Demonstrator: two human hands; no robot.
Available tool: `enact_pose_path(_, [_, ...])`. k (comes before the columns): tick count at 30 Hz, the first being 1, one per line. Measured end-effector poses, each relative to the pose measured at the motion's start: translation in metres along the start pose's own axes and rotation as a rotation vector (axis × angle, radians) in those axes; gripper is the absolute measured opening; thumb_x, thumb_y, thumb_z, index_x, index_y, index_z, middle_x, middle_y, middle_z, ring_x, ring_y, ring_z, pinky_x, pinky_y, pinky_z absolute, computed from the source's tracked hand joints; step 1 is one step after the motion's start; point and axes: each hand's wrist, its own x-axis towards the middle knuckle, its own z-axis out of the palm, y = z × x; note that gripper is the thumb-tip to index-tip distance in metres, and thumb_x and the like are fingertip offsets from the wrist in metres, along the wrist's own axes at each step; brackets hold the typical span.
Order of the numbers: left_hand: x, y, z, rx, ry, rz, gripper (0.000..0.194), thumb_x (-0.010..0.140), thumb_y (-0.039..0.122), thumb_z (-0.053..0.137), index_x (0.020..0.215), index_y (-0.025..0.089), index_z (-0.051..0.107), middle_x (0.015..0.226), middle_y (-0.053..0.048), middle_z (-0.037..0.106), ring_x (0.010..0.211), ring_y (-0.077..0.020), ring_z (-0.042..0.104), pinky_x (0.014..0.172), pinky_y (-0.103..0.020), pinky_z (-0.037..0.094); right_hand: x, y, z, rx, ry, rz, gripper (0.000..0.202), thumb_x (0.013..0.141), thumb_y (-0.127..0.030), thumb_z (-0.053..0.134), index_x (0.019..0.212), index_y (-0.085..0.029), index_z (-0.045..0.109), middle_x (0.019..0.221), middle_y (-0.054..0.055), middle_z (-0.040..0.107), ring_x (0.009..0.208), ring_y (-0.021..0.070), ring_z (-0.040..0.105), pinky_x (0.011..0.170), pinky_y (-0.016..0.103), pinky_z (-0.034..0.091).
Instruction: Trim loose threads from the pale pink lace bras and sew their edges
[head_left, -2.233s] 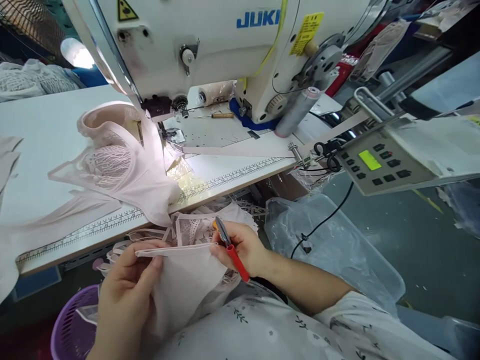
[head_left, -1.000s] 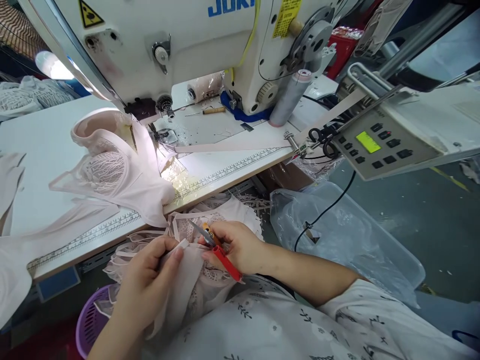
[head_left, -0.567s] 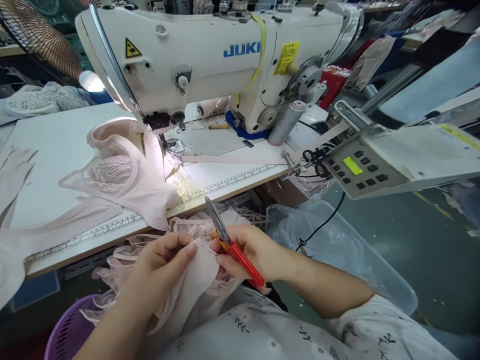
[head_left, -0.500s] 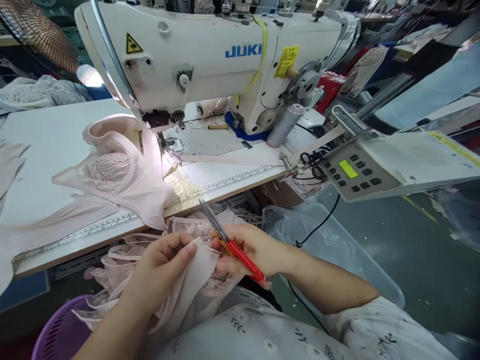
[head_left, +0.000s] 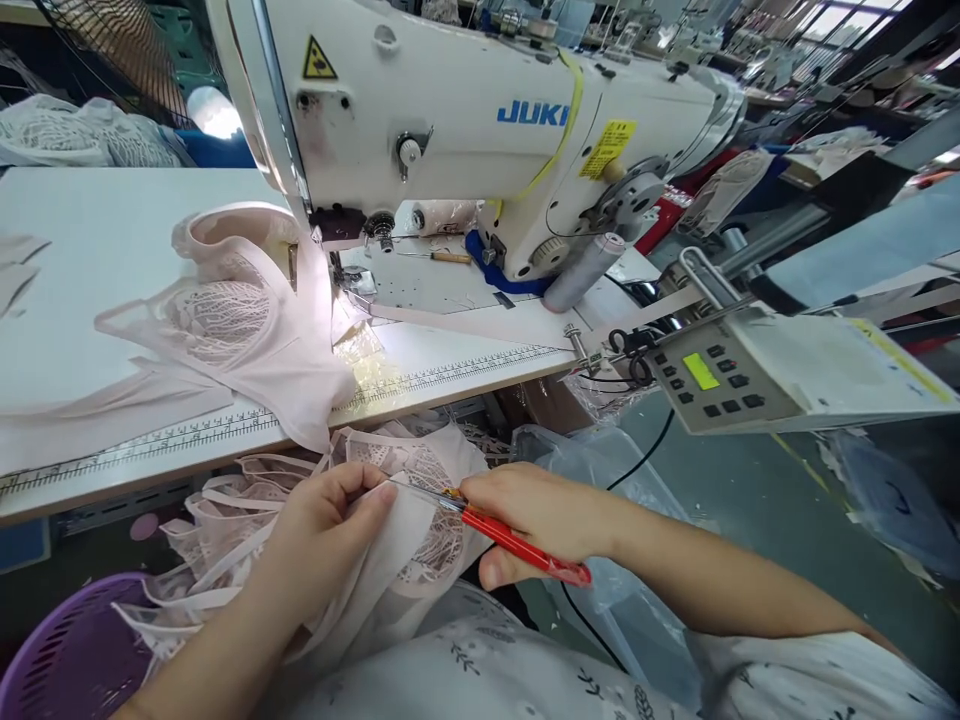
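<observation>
Between thumb and fingers, my left hand [head_left: 326,535] pinches the edge of a pale pink bra [head_left: 442,530] with lace cups, which hangs over my lap. My right hand [head_left: 540,515] is closed around red-handled scissors [head_left: 517,548]. Their blades [head_left: 427,493] point left and lie at the fabric edge, close to my left fingertips. Whether the blades are parted is hard to make out. Another pale pink bra [head_left: 247,320] lies on the table under the needle area of the white sewing machine [head_left: 450,130].
A ruler strip [head_left: 450,372] runs along the white table's front edge. A control box [head_left: 720,375] juts out at the right, fed by a pale band. Below are a purple basket [head_left: 82,640], piled bras [head_left: 232,530] and a clear plastic bin [head_left: 637,600]. A grey thread cone [head_left: 585,272] stands by the machine.
The scissors have swung from pointing up to pointing left, with their blades now against the fabric edge. My right hand has turned palm down and shifted right; my left keeps its pinch.
</observation>
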Motion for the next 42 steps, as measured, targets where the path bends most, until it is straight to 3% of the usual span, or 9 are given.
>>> enact_pose_path(4, [0.002,-0.002,-0.001,0.033,0.007,0.009,0.024,0.073,0.04,0.064,0.065,0.018,0.062,0.057,0.001,0.055,0.052,-0.013,0.047,0.05,-0.022,0.04,-0.003,-0.008,-0.006,-0.091,-0.015,0.078,0.033,0.077,-0.045,0.063,0.071,-0.018,0.047,0.065,0.0,0.051,0.056,0.0127,0.043,0.049,0.023,0.026])
enact_pose_path(11, [0.0,0.002,0.0,0.048,0.024,0.046,0.026,0.074,0.04,0.062,0.06,0.019,0.059,0.055,0.003,0.052,0.05,-0.0114,0.044,0.048,-0.021,0.036,-0.006,-0.012,-0.007,-0.059,0.027,0.133,0.052,0.07,-0.069,0.06,0.069,-0.018,0.049,0.056,-0.004,0.043,0.047,0.0094,0.033,0.046,0.022,0.023])
enact_pose_path(16, [0.002,-0.001,-0.001,0.058,0.0,0.043,0.026,0.074,0.041,0.062,0.061,0.018,0.058,0.055,0.003,0.05,0.05,-0.0108,0.041,0.046,-0.02,0.033,-0.008,-0.012,-0.007,-0.047,0.039,0.152,0.048,0.077,-0.062,0.059,0.066,-0.017,0.049,0.055,-0.003,0.044,0.046,0.0085,0.034,0.045,0.022,0.022])
enact_pose_path(23, [0.003,-0.004,-0.002,0.027,-0.015,0.026,0.026,0.075,0.042,0.061,0.065,0.019,0.063,0.055,0.003,0.053,0.051,-0.011,0.046,0.048,-0.02,0.037,-0.006,-0.006,0.002,-0.01,0.135,0.114,0.043,0.085,-0.052,0.053,0.06,-0.019,0.04,0.052,-0.002,0.044,0.045,0.0091,0.034,0.044,0.023,0.024])
enact_pose_path(28, [-0.001,0.005,-0.001,-0.063,-0.001,-0.005,0.025,0.071,0.043,0.066,0.064,0.019,0.062,0.056,0.002,0.054,0.05,-0.011,0.045,0.047,-0.021,0.037,0.0,0.002,0.003,0.099,0.182,0.071,0.052,0.082,-0.066,0.046,0.059,-0.02,0.038,0.051,-0.003,0.039,0.045,0.009,0.032,0.045,0.023,0.023])
enact_pose_path(33, [-0.005,0.01,-0.001,-0.177,0.125,-0.025,0.023,0.062,0.037,0.076,0.063,0.018,0.062,0.061,0.002,0.058,0.056,-0.0113,0.049,0.053,-0.021,0.041,0.007,0.007,0.005,0.138,0.273,-0.087,0.053,0.08,-0.071,0.042,0.068,-0.02,0.039,0.061,-0.002,0.044,0.051,0.0101,0.037,0.049,0.023,0.027])
enact_pose_path(37, [-0.007,0.009,-0.002,-0.252,0.114,-0.003,0.024,0.06,0.035,0.078,0.063,0.018,0.061,0.073,-0.002,0.065,0.067,-0.0137,0.056,0.06,-0.022,0.045,0.019,0.009,0.01,0.072,0.284,-0.151,0.053,0.076,-0.072,0.047,0.068,-0.02,0.036,0.066,0.0,0.045,0.057,0.0121,0.038,0.051,0.024,0.029])
enact_pose_path(42, [-0.009,0.012,-0.003,-0.235,0.126,-0.052,0.027,0.06,0.037,0.077,0.064,0.018,0.058,0.065,0.0,0.062,0.057,-0.0123,0.053,0.054,-0.023,0.044,0.024,0.009,0.009,-0.033,0.283,-0.153,0.05,0.077,-0.069,0.049,0.069,-0.02,0.04,0.068,0.002,0.049,0.058,0.0135,0.041,0.052,0.025,0.029])
